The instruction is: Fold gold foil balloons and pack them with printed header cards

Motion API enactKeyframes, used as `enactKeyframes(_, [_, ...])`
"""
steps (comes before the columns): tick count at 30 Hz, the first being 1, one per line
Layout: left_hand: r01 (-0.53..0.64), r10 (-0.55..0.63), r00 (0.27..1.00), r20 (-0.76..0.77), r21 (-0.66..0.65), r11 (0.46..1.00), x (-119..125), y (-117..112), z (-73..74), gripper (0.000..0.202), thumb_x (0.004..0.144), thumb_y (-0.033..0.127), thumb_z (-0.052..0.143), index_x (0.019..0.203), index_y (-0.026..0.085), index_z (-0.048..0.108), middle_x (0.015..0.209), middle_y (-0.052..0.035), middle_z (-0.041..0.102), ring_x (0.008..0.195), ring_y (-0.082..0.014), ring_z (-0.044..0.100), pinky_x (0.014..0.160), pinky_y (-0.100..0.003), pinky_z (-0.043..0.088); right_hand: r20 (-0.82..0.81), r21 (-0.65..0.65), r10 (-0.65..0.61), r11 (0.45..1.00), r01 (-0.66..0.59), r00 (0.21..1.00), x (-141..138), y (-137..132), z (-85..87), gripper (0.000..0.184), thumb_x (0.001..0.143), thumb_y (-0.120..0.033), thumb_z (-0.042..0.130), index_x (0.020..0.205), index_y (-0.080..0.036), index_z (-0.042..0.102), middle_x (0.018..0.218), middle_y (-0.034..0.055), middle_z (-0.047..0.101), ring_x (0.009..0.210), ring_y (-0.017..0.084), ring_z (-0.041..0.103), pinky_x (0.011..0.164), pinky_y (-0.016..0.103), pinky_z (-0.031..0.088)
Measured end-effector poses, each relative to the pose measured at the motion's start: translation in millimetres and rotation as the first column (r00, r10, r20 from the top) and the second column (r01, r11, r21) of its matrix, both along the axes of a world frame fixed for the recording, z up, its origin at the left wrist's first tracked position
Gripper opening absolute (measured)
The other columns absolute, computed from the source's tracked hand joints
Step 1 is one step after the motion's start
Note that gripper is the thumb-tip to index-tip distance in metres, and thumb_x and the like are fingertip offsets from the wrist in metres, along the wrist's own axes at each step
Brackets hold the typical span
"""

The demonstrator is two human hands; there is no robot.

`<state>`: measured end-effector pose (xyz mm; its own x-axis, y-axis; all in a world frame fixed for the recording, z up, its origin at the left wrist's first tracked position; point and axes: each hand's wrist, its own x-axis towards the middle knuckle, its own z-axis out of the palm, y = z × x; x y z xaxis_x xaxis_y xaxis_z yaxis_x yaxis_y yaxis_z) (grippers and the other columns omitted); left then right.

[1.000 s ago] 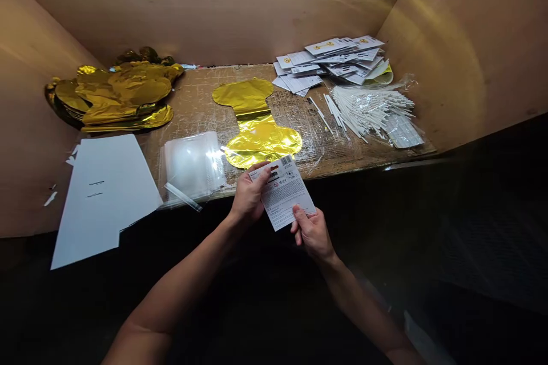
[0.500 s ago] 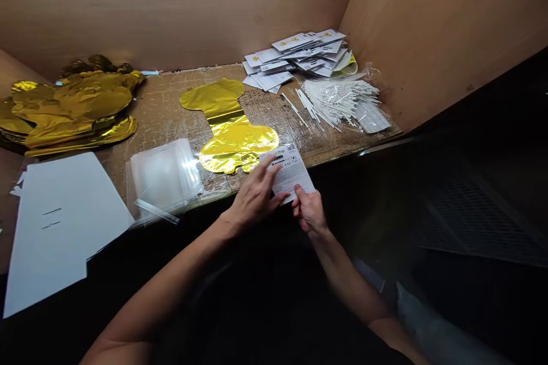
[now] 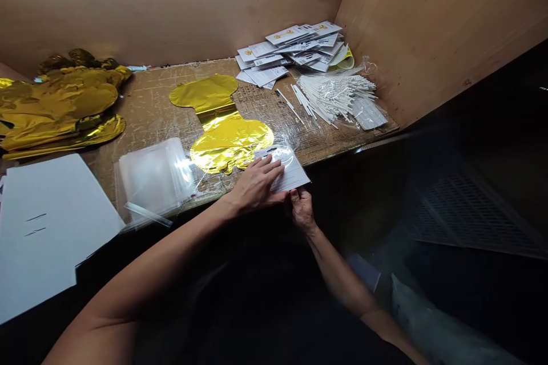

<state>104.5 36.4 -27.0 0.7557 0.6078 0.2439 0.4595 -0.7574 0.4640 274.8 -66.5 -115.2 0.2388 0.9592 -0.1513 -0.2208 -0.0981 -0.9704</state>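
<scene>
A white printed card in a clear plastic packet (image 3: 291, 171) lies tilted at the table's front edge, its lower part over the edge. My left hand (image 3: 259, 179) rests across its left side with fingers stretched flat and thumb along the bottom. At the bottom right corner, my right hand (image 3: 303, 209) pinches the packet's edge between thumb and fingers. Just behind my left hand lies a flat gold foil balloon (image 3: 231, 142), its near end close to the packet. What print sits under my left fingers is hidden.
Clear plastic sleeves (image 3: 149, 174) and white sheets (image 3: 47, 234) lie on the left, below a pile of gold foil balloons (image 3: 64, 108). Finished-looking packets (image 3: 291, 48) are heaped at the back right, beside white sticks (image 3: 336, 94). Wooden panels (image 3: 180, 5) wall the table.
My left hand has flattened onto the packet, and the packet has tipped flatter. My right hand has shifted down to its lower edge. The whole view has moved slightly.
</scene>
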Motion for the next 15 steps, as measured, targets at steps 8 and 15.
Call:
enactKeyframes(8, [-0.081,0.084,0.996,-0.026,0.09,0.993,2.5,-3.0,-4.5,0.051,0.096,0.047,0.071,0.139,0.018,0.068,0.15,-0.016,0.066,0.149,-0.0401,0.053,0.124,-0.058,0.044,0.122,0.046,-0.072,0.997,0.067,0.99,-3.9,2.4,-4.1,0.041,0.096,-0.059,0.064,0.078,-0.023,0.061,0.052,-0.0064,0.047,0.041,0.01,0.036,0.041,0.025,0.03])
enactKeyframes(15, [-0.047,0.046,0.998,0.054,0.022,0.999,11.5,50.1,-9.1,0.027,0.099,0.043,0.067,0.106,0.018,0.076,0.13,-0.0157,0.074,0.138,-0.0359,0.062,0.121,-0.053,0.049,0.549,0.153,-0.09,0.988,0.006,0.831,27.1,25.8,52.3,0.036,0.103,-0.047,0.06,0.08,-0.02,0.067,0.061,-0.002,0.054,0.055,0.014,0.048,0.055,0.028,0.041])
